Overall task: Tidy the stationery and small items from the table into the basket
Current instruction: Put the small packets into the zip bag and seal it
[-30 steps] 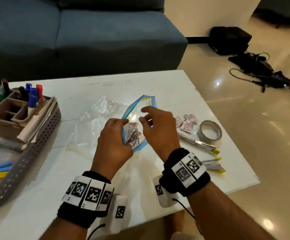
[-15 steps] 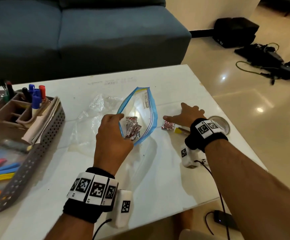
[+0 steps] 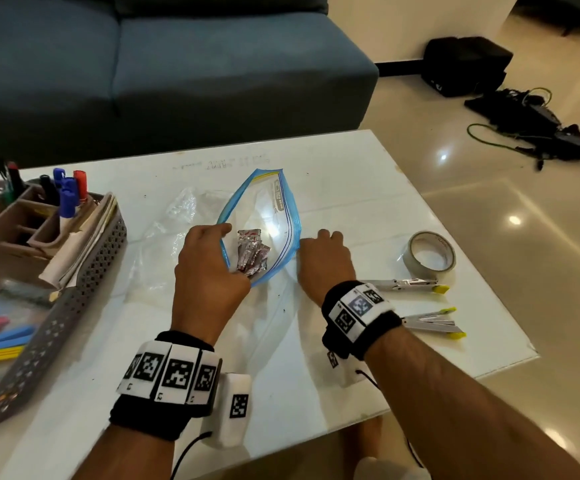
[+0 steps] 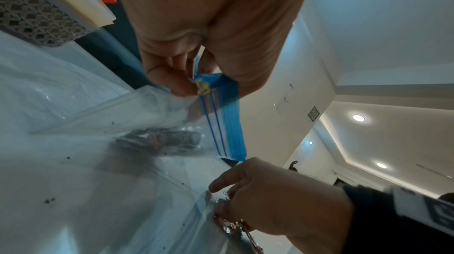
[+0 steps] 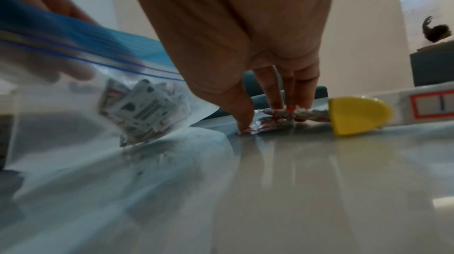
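Note:
A clear zip bag (image 3: 283,216) with a blue rim lies in the middle of the white table (image 3: 350,174), its mouth held wide. Several silver-red foil sachets (image 3: 252,252) sit inside it. My left hand (image 3: 224,237) pinches the bag's left rim between thumb and fingers, shown close in the left wrist view (image 4: 196,85). My right hand (image 3: 323,239) is down on the table just right of the bag. In the right wrist view its thumb and fingers (image 5: 280,101) close on loose sachets (image 5: 275,116) lying there. The head view hides those sachets under the hand.
A grey perforated basket (image 3: 84,271) at the left holds a marker organiser (image 3: 22,220), papers and coloured clips. A tape roll (image 3: 428,252) and two metal tools with yellow ends (image 3: 406,284) (image 3: 433,323) lie at the right. Crumpled clear plastic (image 3: 177,213) lies behind the bag; a blue sofa stands beyond.
My right hand left the bag's mouth, reached right to the loose sachets, and has drawn back beside the bag with them. My left hand kept hold of the rim.

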